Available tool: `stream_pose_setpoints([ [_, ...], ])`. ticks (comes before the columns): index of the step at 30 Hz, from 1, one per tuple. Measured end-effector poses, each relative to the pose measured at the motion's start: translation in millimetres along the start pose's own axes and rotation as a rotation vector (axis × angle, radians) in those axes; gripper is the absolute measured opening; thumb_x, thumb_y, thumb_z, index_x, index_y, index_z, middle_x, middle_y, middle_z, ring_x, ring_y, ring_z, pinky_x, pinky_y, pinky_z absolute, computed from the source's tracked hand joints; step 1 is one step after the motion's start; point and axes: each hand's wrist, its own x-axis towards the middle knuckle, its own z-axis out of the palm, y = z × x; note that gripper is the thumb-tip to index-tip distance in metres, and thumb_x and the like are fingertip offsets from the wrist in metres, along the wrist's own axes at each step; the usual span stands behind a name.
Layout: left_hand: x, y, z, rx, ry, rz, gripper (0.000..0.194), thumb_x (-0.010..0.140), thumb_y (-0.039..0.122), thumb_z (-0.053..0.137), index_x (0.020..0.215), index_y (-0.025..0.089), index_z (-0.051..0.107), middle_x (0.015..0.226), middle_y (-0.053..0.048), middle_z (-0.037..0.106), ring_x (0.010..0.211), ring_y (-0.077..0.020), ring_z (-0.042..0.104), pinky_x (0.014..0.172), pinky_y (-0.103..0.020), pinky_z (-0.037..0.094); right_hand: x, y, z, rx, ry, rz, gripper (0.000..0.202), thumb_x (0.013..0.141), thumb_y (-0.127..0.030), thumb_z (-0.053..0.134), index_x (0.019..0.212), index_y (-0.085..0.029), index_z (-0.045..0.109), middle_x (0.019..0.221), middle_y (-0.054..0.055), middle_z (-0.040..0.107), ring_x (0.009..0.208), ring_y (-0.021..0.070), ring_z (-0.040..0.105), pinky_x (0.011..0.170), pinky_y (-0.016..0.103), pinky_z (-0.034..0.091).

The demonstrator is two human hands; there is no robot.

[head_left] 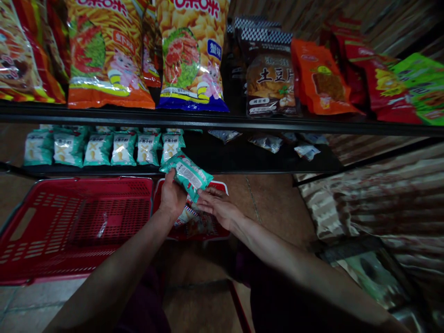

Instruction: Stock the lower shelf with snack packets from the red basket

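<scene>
Forearms (138, 249) converging, my left hand (172, 196) clamped the packet (189, 173) at the lower shelf's (225, 159) front edge; my right hand (222, 208) slanted inward, fingertips (202, 194) at the packet's near corner, pinching or not, I couldn't tell.

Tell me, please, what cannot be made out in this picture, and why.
All in the head view:
Held teal snack packet: label print, too small and blurred.
Red container: part of its contents, hidden by the left hand and right hand.
Silvery packets: labels, too small and dark.
Leftmost snack bag: cut off by the picture's edge.
</scene>
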Motion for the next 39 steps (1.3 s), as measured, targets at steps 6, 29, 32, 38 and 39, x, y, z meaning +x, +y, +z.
stream_pose_setpoints([
  [6, 4.3, 2.5, -0.3, -0.045, 0.018, 0.023, 0.028, 0.073, 0.034, 0.067, 0.097, 0.020, 0.067, 0.089, -0.002, 0.072, 0.089, -0.0183, 0.065, 0.086, -0.030, 0.047, 2.4, 1.6, -3.1, 0.061, 0.044, -0.075, 0.042, 0.041, -0.036, 0.088, 0.061, -0.017, 0.057, 0.062, -0.005, 0.062, 0.059, 0.0078, 0.057, 0.064, 0.024, 0.050],
  [29, 19.0, 13.4, -20.4, 0.180, 0.240, 0.079, 0.024, 0.056, 0.023, 0.077, 0.074, 0.016, 0.064, 0.068, 0.001, 0.066, 0.061, -0.0120, 0.059, 0.065, -0.027, 0.044, 17.5, 10.1, -33.5, -0.205, 0.052, -0.190, 0.031, 0.055, -0.035, 0.079, 0.078, -0.019, 0.066, 0.069, -0.002, 0.063, 0.057, 0.0084, 0.052, 0.053, 0.022, 0.040],
  [32, 18.1, 11.2, -18.1, 0.157, 0.244, 0.108, 0.022, 0.057, 0.024, 0.076, 0.071, 0.015, 0.063, 0.065, 0.001, 0.065, 0.059, -0.0114, 0.057, 0.060, -0.026, 0.043, 18.4, 9.8, -33.7, -0.164, 0.058, -0.184, 0.031, 0.054, -0.035, 0.080, 0.074, -0.019, 0.063, 0.065, -0.003, 0.062, 0.056, 0.0081, 0.051, 0.053, 0.022, 0.040],
  [38, 16.4, 10.6, -15.3, 0.150, 0.221, 0.149, 0.023, 0.053, 0.022, 0.078, 0.068, 0.016, 0.061, 0.065, 0.002, 0.064, 0.059, -0.0111, 0.057, 0.060, -0.025, 0.044, 18.3, 5.5, -32.9, -0.116, 0.073, -0.238, 0.034, 0.053, -0.041, 0.081, 0.067, -0.018, 0.059, 0.061, -0.005, 0.057, 0.055, 0.0070, 0.048, 0.054, 0.022, 0.039],
  [39, 16.5, 10.8, -15.6, 0.162, 0.221, 0.149, 0.023, 0.053, 0.022, 0.077, 0.068, 0.016, 0.061, 0.065, 0.002, 0.064, 0.059, -0.0113, 0.057, 0.060, -0.026, 0.044, 18.0, 3.8, -32.7, -0.101, 0.080, -0.248, 0.036, 0.052, -0.042, 0.082, 0.068, -0.019, 0.059, 0.063, -0.005, 0.057, 0.056, 0.0071, 0.049, 0.056, 0.022, 0.040],
])
